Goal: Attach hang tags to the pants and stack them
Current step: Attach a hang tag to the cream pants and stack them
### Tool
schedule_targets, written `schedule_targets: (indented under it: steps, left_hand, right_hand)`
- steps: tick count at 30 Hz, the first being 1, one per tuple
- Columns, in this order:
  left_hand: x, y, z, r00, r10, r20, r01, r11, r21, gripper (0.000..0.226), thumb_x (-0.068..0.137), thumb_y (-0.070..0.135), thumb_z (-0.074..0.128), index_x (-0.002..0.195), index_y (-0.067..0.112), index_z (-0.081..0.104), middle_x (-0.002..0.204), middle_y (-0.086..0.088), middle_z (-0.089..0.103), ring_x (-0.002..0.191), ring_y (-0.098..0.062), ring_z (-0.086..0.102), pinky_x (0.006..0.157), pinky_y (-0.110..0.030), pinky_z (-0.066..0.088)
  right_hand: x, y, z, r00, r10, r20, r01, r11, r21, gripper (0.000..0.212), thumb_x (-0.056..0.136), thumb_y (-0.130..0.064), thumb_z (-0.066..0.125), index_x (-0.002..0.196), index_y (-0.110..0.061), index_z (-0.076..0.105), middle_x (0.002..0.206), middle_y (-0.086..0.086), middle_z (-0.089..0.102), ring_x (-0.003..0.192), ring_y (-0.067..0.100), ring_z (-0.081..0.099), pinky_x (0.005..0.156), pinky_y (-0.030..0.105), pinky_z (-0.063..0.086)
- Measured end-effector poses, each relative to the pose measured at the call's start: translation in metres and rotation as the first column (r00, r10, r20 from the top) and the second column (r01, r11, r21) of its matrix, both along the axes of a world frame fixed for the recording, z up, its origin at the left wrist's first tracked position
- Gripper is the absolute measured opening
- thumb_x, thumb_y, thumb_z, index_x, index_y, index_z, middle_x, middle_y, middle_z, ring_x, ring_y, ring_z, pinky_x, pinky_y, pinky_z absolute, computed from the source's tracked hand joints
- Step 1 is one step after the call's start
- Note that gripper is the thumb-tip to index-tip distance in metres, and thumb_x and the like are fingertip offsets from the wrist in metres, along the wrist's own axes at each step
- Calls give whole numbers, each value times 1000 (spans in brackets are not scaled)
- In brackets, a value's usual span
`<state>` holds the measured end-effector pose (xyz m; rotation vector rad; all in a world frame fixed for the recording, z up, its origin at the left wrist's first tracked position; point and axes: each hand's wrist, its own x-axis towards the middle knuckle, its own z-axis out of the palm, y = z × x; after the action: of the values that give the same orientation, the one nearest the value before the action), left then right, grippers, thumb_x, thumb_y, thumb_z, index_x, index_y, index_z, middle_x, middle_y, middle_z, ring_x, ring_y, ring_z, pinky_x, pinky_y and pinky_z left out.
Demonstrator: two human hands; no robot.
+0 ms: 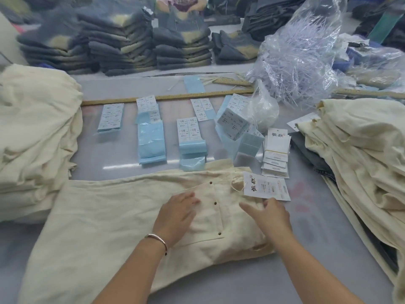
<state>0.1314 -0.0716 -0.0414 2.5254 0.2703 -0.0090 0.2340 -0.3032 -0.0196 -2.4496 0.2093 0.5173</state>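
Cream pants (131,216) flat on table (306,249), hang tag (266,187) tied on near waist. Left hand (177,213) flat on pocket, fingers straight. Right hand (270,213) loose beside tag, gripping nothing. Smooth cloth, fold neat, keep tag showing, lift onto cream stack (37,132).

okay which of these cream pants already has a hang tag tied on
The cream pants lying flat under both hands: a hang tag hangs by string at the waist. The cream piles left and right show no such tag.
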Motion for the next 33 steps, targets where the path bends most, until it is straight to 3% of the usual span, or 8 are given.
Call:
schedule_targets:
  steps: [5,11,14,16,19,22,27,33]
  left_hand:
    - [-56,51,-4,948,307,-85,-268,913,309,34,96,47,46,129,44,53,150,13,37,142,-14,24,117,-34,15]
    - [-144,128,-1,600,766,-232,-670,639,379,96,73,83,48,149,32,21,160,-12,4,147,-32,-6,114,-58,4]
    - [-169,153,7,438,862,-255,-787,505,355,121,61,85,59,152,21,10,153,-22,19,141,-38,19,106,-60,29]
    - [-179,164,7,414,881,-229,-841,466,273,125,59,76,70,150,12,12,142,-21,39,129,-37,41,96,-52,42]
    - [-170,166,17,476,818,-323,-880,440,-182,81,72,33,84,130,-7,45,116,-20,65,104,-35,63,85,-42,52]
    - [-149,144,59,632,665,-398,-689,248,-681,7,72,-10,66,79,-8,67,57,-10,64,44,-20,58,44,-22,46]
    - [-104,81,156,920,387,-60,-210,357,-910,11,53,-1,62,55,9,67,45,-2,52,30,-11,44,34,-13,35]
    - [-18,-20,232,961,124,248,178,409,-895,31,55,-3,60,79,7,76,75,-14,69,63,-27,66,56,-33,56]
  right_hand:
    - [-6,25,6,993,90,-79,-96,992,-87,95,55,-72,76,128,-18,50,127,5,59,120,33,52,95,40,46]
    - [-19,39,9,995,87,-41,-91,991,-95,84,53,-62,85,117,-14,58,118,8,64,103,29,58,79,37,45]
    - [-26,48,15,998,48,-31,-50,997,-58,73,54,-47,91,108,-10,60,115,11,64,94,29,57,75,37,45]
    - [-34,53,18,998,-28,-64,37,988,149,58,55,-24,93,101,-12,60,108,11,65,83,22,59,63,32,45]
    - [-44,54,37,991,-50,-121,94,917,388,55,57,-5,87,105,-16,61,98,5,67,80,22,61,60,30,46]
    - [-49,51,69,1000,-13,-21,21,896,444,55,54,-4,85,104,-19,66,98,5,71,89,28,66,75,42,54]
    - [-60,20,141,969,68,237,-176,862,476,57,38,-25,81,92,-39,69,84,-9,75,73,12,72,60,33,57]
    - [-59,-82,217,790,-263,553,-75,854,515,51,43,-27,84,91,-39,68,84,-14,74,72,8,70,66,33,54]
